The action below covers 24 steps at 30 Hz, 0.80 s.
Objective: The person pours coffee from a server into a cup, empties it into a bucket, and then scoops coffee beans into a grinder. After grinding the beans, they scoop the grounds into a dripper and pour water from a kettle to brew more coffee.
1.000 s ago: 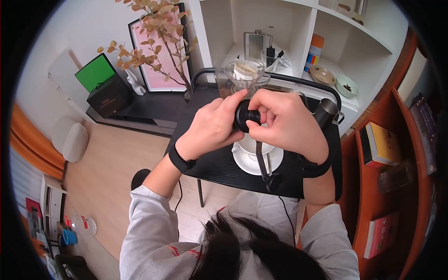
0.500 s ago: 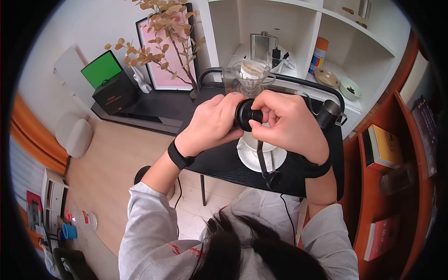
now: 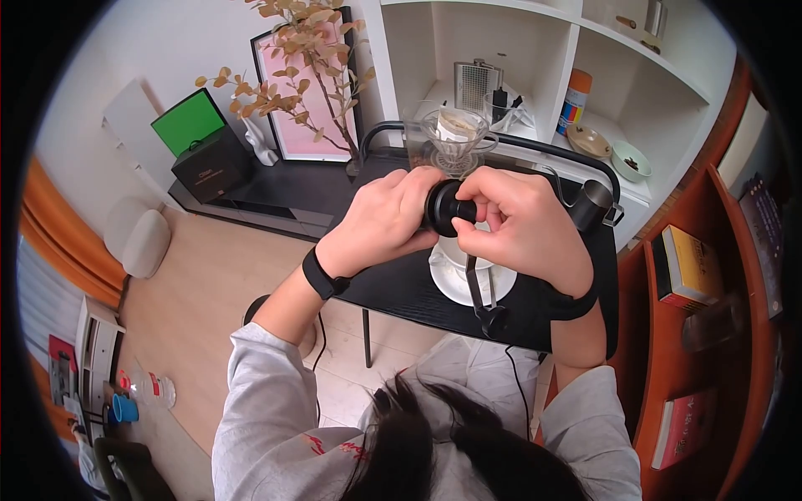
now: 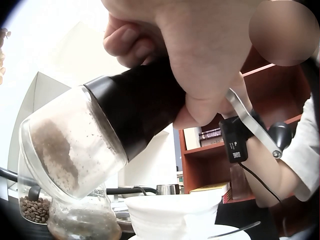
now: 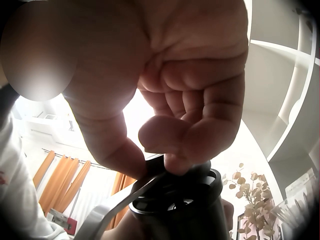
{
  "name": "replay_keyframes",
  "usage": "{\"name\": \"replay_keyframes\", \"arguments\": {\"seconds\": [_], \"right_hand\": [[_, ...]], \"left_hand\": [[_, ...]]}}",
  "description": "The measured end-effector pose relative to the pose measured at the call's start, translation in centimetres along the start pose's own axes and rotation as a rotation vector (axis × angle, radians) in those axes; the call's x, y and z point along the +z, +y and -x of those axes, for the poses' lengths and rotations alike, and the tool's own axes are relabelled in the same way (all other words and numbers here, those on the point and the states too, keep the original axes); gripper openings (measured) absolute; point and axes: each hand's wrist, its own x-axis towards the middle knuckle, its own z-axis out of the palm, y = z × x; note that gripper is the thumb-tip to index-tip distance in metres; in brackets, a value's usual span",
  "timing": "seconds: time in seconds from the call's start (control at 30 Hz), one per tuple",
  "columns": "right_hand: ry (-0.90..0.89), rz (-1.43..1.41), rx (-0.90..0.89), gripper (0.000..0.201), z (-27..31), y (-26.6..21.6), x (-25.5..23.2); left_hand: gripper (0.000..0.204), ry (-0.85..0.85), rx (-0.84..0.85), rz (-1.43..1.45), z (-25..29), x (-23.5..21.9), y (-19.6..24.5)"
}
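Observation:
My left hand (image 3: 384, 213) grips the black body of a manual coffee grinder (image 4: 137, 107), which is held tilted above the table. Its glass jar (image 4: 70, 145) has ground coffee clinging inside, as the left wrist view shows. With thumb and fingers, my right hand (image 3: 522, 217) pinches the black cap at the grinder's top. A metal crank handle (image 4: 252, 122) with a black knob (image 4: 281, 135) extends from that end. The right wrist view shows the black rim (image 5: 215, 187) and an opening under the cap. Below stands a white cup (image 4: 172, 215) on a saucer (image 3: 447, 288).
On the black table (image 3: 535, 313), a glass dripper (image 3: 455, 150) with a paper filter stands behind the hands. A metal kettle (image 3: 591, 204) is at the right. White shelves (image 3: 468, 42) rise behind; a brown bookshelf (image 3: 660, 359) stands right. Coffee beans (image 4: 35, 209) show in a clear container.
The head view has shifted slightly, so the table and shelves sit further right. Both hands keep their hold on the grinder and its cap, with little visible movement.

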Motion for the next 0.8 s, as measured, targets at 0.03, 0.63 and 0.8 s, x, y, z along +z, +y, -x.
{"name": "replay_keyframes", "arguments": {"seconds": [0.03, 0.63, 0.8], "right_hand": [[0.008, 0.0, -0.013, 0.021, 0.0, 0.1, 0.1], [0.444, -0.113, 0.259, 0.019, 2.6, 2.7, -8.7], [0.465, -0.129, 0.315, 0.018, 3.4, 3.5, -10.2]], "left_hand": [[0.062, 0.003, 0.001, 0.0, 0.0, 0.0, 0.0], [0.072, -0.002, -0.621, 0.004, 1.9, 3.4, -4.5], [0.074, 0.097, -0.81, 0.034, 2.7, 5.1, -8.1]]}}
